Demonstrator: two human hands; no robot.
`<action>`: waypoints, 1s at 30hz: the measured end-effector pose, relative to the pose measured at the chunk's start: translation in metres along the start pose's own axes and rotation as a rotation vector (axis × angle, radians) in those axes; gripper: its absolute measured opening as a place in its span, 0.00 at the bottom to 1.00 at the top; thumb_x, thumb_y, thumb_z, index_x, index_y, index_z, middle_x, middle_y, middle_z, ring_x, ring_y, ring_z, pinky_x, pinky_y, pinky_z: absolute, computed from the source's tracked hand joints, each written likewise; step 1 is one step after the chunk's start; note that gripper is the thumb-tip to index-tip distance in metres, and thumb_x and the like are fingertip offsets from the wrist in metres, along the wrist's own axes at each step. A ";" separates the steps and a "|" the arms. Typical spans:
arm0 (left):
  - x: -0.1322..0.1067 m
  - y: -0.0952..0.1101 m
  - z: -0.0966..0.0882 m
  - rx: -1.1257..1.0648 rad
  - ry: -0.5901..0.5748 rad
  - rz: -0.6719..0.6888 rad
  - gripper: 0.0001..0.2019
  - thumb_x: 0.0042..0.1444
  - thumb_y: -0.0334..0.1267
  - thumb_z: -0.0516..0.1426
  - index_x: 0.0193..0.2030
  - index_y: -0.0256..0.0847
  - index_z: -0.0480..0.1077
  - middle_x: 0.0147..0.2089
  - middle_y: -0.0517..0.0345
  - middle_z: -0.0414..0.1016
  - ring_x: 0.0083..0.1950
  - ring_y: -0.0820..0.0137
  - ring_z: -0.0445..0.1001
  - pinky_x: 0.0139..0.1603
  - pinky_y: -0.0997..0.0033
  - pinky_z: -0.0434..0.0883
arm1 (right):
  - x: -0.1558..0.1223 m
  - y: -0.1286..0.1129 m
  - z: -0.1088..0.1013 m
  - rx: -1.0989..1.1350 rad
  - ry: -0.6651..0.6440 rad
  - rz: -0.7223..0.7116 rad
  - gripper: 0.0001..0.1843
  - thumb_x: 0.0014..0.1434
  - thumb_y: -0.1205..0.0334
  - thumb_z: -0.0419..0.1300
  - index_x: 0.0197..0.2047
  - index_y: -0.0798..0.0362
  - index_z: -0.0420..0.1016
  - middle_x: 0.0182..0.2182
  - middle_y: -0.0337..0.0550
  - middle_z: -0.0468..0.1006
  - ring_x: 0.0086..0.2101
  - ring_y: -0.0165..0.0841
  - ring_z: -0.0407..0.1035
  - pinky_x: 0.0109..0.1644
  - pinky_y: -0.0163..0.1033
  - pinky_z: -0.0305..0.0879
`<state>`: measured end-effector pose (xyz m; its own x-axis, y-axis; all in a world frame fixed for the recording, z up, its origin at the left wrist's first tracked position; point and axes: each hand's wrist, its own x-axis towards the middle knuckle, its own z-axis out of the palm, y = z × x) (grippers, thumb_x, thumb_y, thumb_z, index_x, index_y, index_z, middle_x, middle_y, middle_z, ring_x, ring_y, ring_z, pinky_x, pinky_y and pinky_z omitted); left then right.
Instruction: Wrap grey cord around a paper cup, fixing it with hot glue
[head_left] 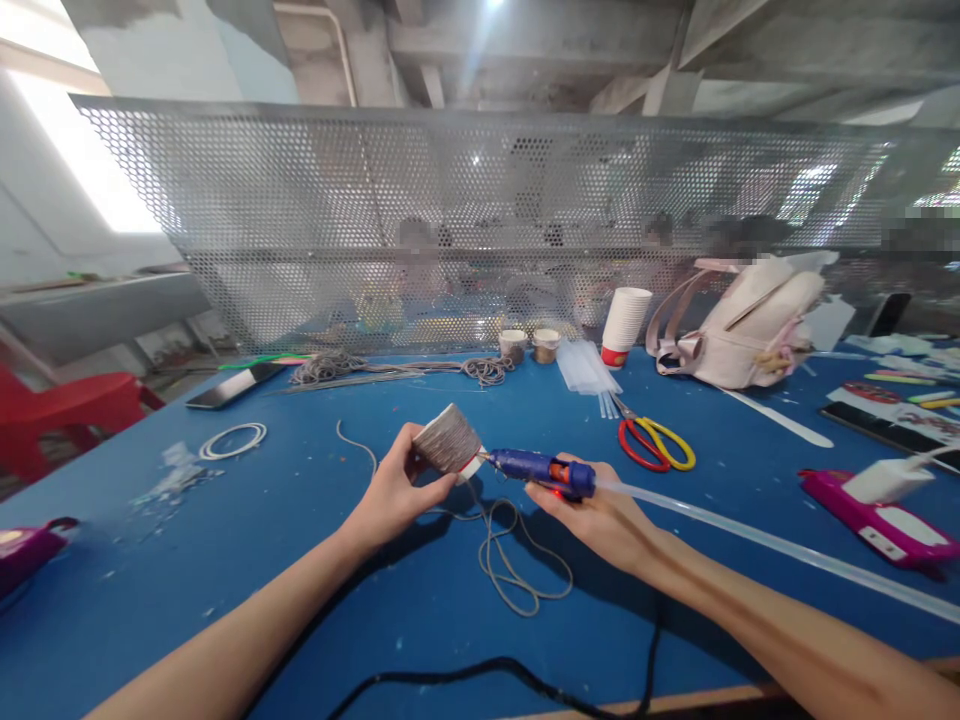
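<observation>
Only had the head view to go on, but the left grip was clasped around a tilted, cord-wrapped cup, thumb below and fingers at the far side, pretty close to the hot end tbh. The right grip was wrapped around a blue glue gun, nozzle pointed left at the cup's bare edge; couldn't tell if it was touching, or if the trigger was squeezed. A long glue stick poked out the back, running right above that forearm. Biggest worry imo: the nozzle slipping off that narrow edge and burning the left thumb. Next, the loose cord lay in loops on the desk between and just below both grips, so a drip could've stuck it together, or a snag could've pulled the winding crooked. The black cable nearer the wearer might've tugged the gun off line too.
</observation>
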<state>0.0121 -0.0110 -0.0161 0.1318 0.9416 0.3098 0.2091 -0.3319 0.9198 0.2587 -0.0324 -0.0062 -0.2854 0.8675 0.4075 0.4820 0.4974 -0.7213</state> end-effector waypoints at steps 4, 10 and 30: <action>-0.001 0.001 -0.001 0.021 0.015 -0.018 0.19 0.44 0.42 0.64 0.39 0.42 0.60 0.36 0.62 0.67 0.38 0.70 0.71 0.44 0.67 0.70 | 0.004 0.001 -0.003 0.022 -0.016 0.017 0.17 0.59 0.53 0.56 0.23 0.53 0.67 0.18 0.34 0.64 0.22 0.27 0.56 0.25 0.33 0.57; 0.000 -0.002 -0.003 0.013 0.010 -0.017 0.20 0.44 0.42 0.65 0.40 0.42 0.61 0.37 0.61 0.68 0.39 0.69 0.71 0.45 0.66 0.71 | 0.003 -0.003 -0.005 0.027 -0.018 0.002 0.17 0.58 0.52 0.56 0.22 0.52 0.66 0.19 0.34 0.63 0.22 0.27 0.55 0.25 0.33 0.57; 0.001 0.002 0.002 0.056 0.021 -0.051 0.18 0.44 0.42 0.64 0.37 0.42 0.60 0.33 0.63 0.69 0.36 0.70 0.72 0.42 0.67 0.72 | -0.002 -0.010 0.006 0.001 -0.061 0.064 0.16 0.56 0.51 0.58 0.24 0.51 0.66 0.18 0.34 0.67 0.20 0.28 0.59 0.24 0.33 0.57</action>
<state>0.0147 -0.0107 -0.0140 0.0998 0.9582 0.2682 0.2694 -0.2855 0.9197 0.2499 -0.0393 -0.0033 -0.3035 0.8954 0.3257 0.4998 0.4406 -0.7457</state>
